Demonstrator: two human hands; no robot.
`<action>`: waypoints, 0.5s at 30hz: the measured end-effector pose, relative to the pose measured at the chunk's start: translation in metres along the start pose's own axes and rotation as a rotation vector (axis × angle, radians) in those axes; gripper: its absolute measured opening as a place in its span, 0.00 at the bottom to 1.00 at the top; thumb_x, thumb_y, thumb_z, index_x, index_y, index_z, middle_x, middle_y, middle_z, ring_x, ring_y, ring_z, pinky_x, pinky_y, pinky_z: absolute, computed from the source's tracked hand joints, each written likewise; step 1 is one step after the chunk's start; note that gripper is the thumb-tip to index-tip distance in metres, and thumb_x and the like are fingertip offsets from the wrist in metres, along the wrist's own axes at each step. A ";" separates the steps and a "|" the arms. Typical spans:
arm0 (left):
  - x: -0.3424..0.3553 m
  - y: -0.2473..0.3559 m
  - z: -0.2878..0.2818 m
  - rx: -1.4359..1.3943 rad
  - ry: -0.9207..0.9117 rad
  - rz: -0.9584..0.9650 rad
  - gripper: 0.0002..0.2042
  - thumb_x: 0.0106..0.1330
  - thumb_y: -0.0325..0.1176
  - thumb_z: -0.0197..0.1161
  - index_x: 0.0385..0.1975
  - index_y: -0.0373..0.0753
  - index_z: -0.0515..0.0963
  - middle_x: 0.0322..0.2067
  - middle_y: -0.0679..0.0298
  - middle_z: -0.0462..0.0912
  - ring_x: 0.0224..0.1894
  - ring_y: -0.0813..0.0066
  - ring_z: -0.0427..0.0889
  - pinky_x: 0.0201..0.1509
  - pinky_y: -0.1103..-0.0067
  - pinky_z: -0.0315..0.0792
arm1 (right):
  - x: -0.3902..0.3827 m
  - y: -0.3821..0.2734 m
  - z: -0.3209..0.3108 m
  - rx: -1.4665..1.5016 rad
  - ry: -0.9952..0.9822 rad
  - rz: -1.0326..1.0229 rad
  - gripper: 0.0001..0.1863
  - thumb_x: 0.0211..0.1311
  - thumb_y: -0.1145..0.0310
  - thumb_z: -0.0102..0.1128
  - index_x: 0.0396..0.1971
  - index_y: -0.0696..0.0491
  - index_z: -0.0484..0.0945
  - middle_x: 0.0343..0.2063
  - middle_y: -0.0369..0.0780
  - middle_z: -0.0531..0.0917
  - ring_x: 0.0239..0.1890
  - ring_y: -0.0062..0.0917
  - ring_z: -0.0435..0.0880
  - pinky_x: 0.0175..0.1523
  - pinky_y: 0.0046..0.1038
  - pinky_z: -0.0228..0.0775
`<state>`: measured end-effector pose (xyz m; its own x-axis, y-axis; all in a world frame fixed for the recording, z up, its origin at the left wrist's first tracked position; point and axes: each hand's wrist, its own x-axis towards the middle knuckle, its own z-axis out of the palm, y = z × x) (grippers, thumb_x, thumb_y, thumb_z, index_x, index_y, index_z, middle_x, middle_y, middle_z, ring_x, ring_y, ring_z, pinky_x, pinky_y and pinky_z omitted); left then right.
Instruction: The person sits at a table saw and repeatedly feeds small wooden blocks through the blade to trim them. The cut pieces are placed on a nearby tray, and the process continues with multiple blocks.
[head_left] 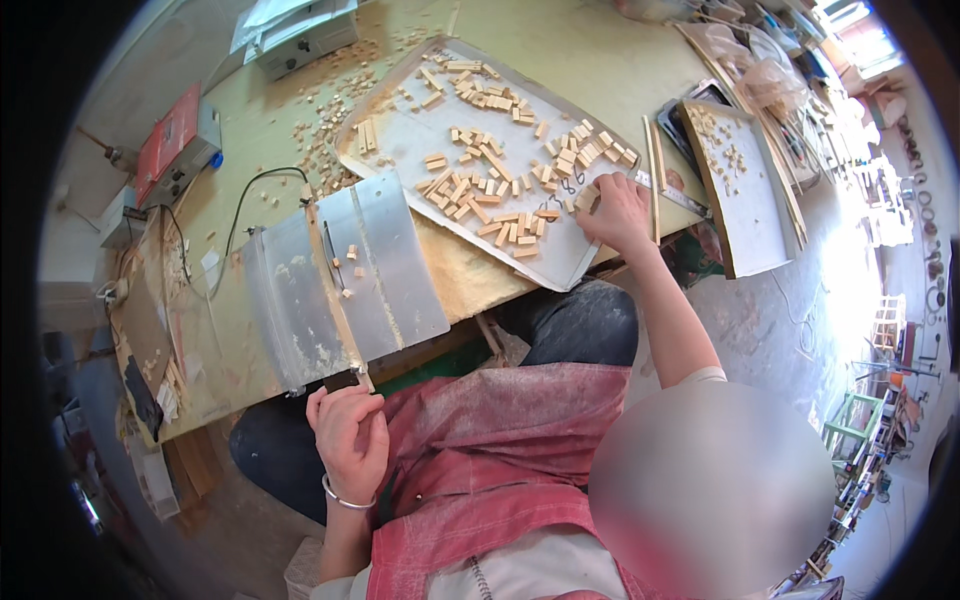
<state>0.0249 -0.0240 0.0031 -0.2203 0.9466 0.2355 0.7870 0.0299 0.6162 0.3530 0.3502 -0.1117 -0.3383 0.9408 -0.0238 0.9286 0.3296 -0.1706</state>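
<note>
My left hand [349, 435], with fingers curled, is at the front edge of a metal plate [405, 285], by the end of a wooden guide strip [338, 300] crossing it; what it grips is hidden. A thin blade slot and a few small wood pieces [352, 252] show beside the strip. My right hand [615, 210] reaches onto a large white tray [555, 265] of short wooden blocks [465, 195], fingers closed at its right side, over what looks like a block, too hidden to be sure.
A shallow tray [745, 225] with small pieces lies right, beside long wooden sticks [652, 170]. At the back left are a red-topped machine [172, 140], a grey box [300, 45], a black cable and scattered offcuts [330, 120]. My legs are under the workbench [540, 40].
</note>
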 end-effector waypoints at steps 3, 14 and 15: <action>-0.003 0.000 -0.003 0.024 0.031 0.016 0.10 0.59 0.21 0.68 0.40 0.39 0.84 0.40 0.61 0.87 0.50 0.59 0.87 0.70 0.58 0.65 | 0.000 -0.006 0.010 0.021 0.133 0.039 0.27 0.46 0.57 0.73 0.47 0.55 0.83 0.46 0.48 0.84 0.55 0.44 0.82 0.68 0.43 0.65; -0.010 -0.003 -0.017 0.045 0.112 0.028 0.09 0.61 0.19 0.67 0.40 0.39 0.83 0.40 0.61 0.88 0.51 0.60 0.87 0.71 0.59 0.66 | -0.019 0.020 0.003 0.118 0.235 0.070 0.21 0.55 0.60 0.71 0.48 0.51 0.83 0.47 0.40 0.84 0.58 0.36 0.79 0.68 0.42 0.62; -0.012 -0.003 -0.019 0.044 0.104 0.024 0.09 0.61 0.19 0.67 0.40 0.39 0.83 0.40 0.61 0.88 0.51 0.60 0.87 0.71 0.59 0.66 | -0.018 0.025 0.004 0.105 0.225 0.080 0.19 0.56 0.61 0.71 0.47 0.51 0.84 0.46 0.40 0.84 0.58 0.36 0.79 0.68 0.42 0.62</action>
<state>0.0142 -0.0414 0.0123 -0.2581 0.9090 0.3274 0.8169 0.0244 0.5762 0.3821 0.3410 -0.1199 -0.2110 0.9614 0.1765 0.9262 0.2544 -0.2783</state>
